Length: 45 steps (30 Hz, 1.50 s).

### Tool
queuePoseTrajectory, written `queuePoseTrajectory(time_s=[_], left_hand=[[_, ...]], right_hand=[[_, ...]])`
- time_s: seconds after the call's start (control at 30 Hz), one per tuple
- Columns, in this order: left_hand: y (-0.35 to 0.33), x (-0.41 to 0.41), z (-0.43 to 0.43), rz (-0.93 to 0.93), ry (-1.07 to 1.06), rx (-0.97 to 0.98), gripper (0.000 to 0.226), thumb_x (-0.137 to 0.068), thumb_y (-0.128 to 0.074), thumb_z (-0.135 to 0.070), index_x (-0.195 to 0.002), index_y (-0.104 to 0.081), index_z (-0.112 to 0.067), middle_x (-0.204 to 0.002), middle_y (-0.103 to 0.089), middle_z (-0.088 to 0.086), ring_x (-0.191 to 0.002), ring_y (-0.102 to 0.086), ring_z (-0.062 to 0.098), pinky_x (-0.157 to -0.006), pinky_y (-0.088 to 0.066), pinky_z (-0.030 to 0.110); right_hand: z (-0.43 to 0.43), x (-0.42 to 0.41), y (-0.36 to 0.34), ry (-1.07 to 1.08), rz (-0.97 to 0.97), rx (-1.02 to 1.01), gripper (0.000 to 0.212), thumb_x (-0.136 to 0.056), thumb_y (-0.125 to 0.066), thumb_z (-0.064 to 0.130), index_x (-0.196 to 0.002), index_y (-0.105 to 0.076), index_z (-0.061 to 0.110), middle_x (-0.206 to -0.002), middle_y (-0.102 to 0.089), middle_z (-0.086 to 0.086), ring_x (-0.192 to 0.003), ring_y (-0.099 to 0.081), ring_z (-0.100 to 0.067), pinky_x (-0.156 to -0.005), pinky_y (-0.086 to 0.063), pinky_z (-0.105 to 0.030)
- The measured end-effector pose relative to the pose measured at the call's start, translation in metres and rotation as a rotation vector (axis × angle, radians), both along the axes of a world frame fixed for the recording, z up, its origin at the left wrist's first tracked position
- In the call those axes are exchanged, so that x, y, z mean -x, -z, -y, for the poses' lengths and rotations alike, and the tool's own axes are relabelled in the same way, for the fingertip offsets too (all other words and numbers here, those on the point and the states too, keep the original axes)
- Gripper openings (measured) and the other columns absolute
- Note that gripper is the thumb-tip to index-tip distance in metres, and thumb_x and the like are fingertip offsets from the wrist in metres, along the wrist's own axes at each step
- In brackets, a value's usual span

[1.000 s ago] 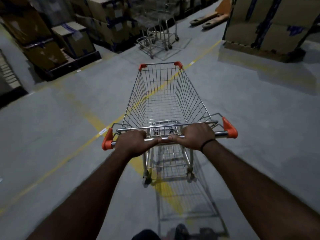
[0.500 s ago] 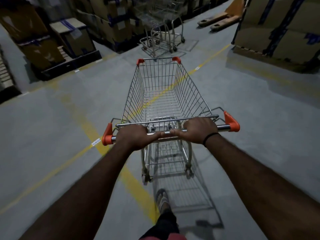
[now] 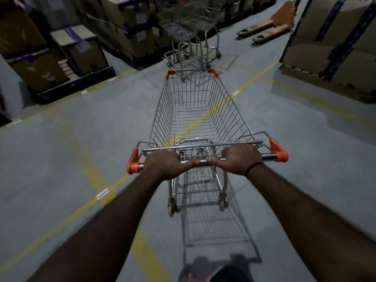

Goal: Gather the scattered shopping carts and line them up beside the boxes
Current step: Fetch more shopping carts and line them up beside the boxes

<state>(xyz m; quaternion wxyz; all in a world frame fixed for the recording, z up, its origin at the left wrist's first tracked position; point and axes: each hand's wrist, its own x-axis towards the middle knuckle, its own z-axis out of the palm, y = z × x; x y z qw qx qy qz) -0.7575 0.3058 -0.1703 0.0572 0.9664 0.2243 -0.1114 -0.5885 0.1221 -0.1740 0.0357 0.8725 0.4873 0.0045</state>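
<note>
Right in front of my chest, the shopping cart (image 3: 230, 110) stands on the grey warehouse floor (image 3: 61, 149), its basket pointing away from me. My left hand (image 3: 164, 164) and right hand (image 3: 241, 158) both grip the metal handle bar (image 3: 268, 157), fingers (image 3: 160, 154) curled tight over the top of it. My thumbs run along the near side and almost meet at the middle of the bar. The left hand sits just inside the orange end cap (image 3: 133, 161). The right hand leaves a bare stretch of bar before the other cap (image 3: 277, 149). A black band (image 3: 253, 167) circles my right wrist.

Through the basket's wire bottom I see only the floor and a yellow painted line (image 3: 97, 176) crossing beneath it. The cart's front rim, with two orange corners, comes near the parked carts (image 3: 189, 33) ahead, which stand nested together just beside the stacked cardboard boxes (image 3: 126, 31) on the left. More boxes (image 3: 333, 43) sit on a pallet to the right, well apart from my cart. A pallet jack (image 3: 266, 29) lies on the floor between that stack and the parked carts.
</note>
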Motion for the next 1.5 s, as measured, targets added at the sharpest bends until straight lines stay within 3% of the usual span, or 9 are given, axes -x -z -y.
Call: queuePoseTrajectory(time_s=[0.3,0.43,0.57,0.8,1.0,1.1,1.2,1.33,1.5], left_hand=[[0.002,-0.149,-0.070,0.013,-0.068,-0.009,0.101,-0.062,-0.010,-0.106,-0.061,-0.058,-0.018,-0.068,-0.061,-0.001,-0.074,-0.064,0.022,-0.076,-0.055,0.035],[-0.006,-0.216,-0.097,0.023,-0.132,0.004,0.091,-0.064,-0.014,-0.105,-0.056,-0.047,-0.020,-0.064,-0.056,-0.002,-0.076,-0.065,0.023,-0.074,-0.053,0.033],[-0.007,-0.273,-0.120,0.004,-0.169,-0.002,0.101,-0.060,-0.010,-0.107,-0.058,-0.056,-0.017,-0.066,-0.063,-0.001,-0.071,-0.065,0.020,-0.074,-0.054,0.032],[-0.009,-0.357,-0.161,0.020,-0.217,-0.024,0.101,-0.062,-0.007,-0.106,-0.059,-0.054,-0.017,-0.065,-0.060,-0.002,-0.073,-0.065,0.022,-0.074,-0.054,0.033],[-0.002,-0.420,-0.214,0.058,-0.273,-0.093,0.102,-0.062,0.002,-0.104,-0.061,-0.056,-0.020,-0.065,-0.061,-0.001,-0.069,-0.063,0.020,-0.075,-0.056,0.036],[0.004,-0.453,-0.247,0.104,-0.302,-0.157,0.102,-0.071,0.005,-0.097,-0.070,-0.064,-0.022,-0.066,-0.061,-0.004,-0.069,-0.061,0.018,-0.072,-0.054,0.033],[0.004,-0.487,-0.281,0.137,-0.337,-0.187,0.090,-0.086,-0.003,-0.083,-0.081,-0.070,-0.024,-0.066,-0.060,-0.004,-0.067,-0.060,0.017,-0.065,-0.048,0.029],[0.003,-0.533,-0.325,0.154,-0.368,-0.204,0.077,-0.094,-0.014,-0.073,-0.087,-0.073,-0.024,-0.070,-0.062,-0.001,-0.069,-0.062,0.021,-0.061,-0.042,0.029],[0.002,-0.581,-0.375,0.165,-0.377,-0.212,0.075,-0.096,-0.015,-0.070,-0.087,-0.073,-0.024,-0.068,-0.060,-0.001,-0.065,-0.057,0.020,-0.060,-0.042,0.028]], right_hand=[[-0.076,-0.157,0.002,-0.064,-0.015,-0.015,0.096,-0.071,-0.006,0.096,-0.065,-0.062,0.018,-0.064,-0.058,0.001,-0.065,-0.058,-0.020,-0.067,-0.050,-0.031],[-0.114,-0.230,-0.003,-0.128,-0.031,-0.013,0.104,-0.064,0.003,0.097,-0.067,-0.064,0.019,-0.064,-0.057,0.002,-0.068,-0.060,-0.022,-0.070,-0.051,-0.033],[-0.143,-0.291,-0.009,-0.166,-0.087,-0.015,0.118,-0.048,0.017,0.102,-0.065,-0.064,0.018,-0.063,-0.054,0.001,-0.069,-0.060,-0.022,-0.068,-0.047,-0.030],[-0.199,-0.386,-0.015,-0.219,-0.095,0.008,0.107,-0.047,0.013,0.104,-0.056,-0.052,0.019,-0.059,-0.049,0.003,-0.065,-0.054,-0.022,-0.064,-0.041,-0.030],[-0.262,-0.457,-0.010,-0.246,-0.035,-0.009,0.092,-0.062,-0.002,0.098,-0.058,-0.050,0.020,-0.064,-0.048,0.001,-0.077,-0.063,-0.027,-0.067,-0.042,-0.033],[-0.299,-0.494,-0.007,-0.257,-0.030,-0.006,0.090,-0.064,-0.003,0.097,-0.058,-0.050,0.020,-0.059,-0.045,0.004,-0.071,-0.059,-0.026,-0.065,-0.042,-0.032],[-0.339,-0.531,-0.005,-0.267,-0.028,-0.024,0.095,-0.065,0.000,0.098,-0.062,-0.056,0.020,-0.058,-0.050,0.005,-0.067,-0.057,-0.023,-0.066,-0.047,-0.032],[-0.389,-0.581,-0.005,-0.287,-0.015,-0.052,0.098,-0.064,0.010,0.097,-0.059,-0.050,0.019,-0.060,-0.051,0.002,-0.065,-0.055,-0.024,-0.063,-0.043,-0.032],[-0.443,-0.631,-0.004,-0.293,0.021,-0.080,0.077,-0.086,-0.012,0.077,-0.068,-0.060,0.020,-0.066,-0.058,-0.002,-0.074,-0.064,-0.028,-0.061,-0.040,-0.032]])
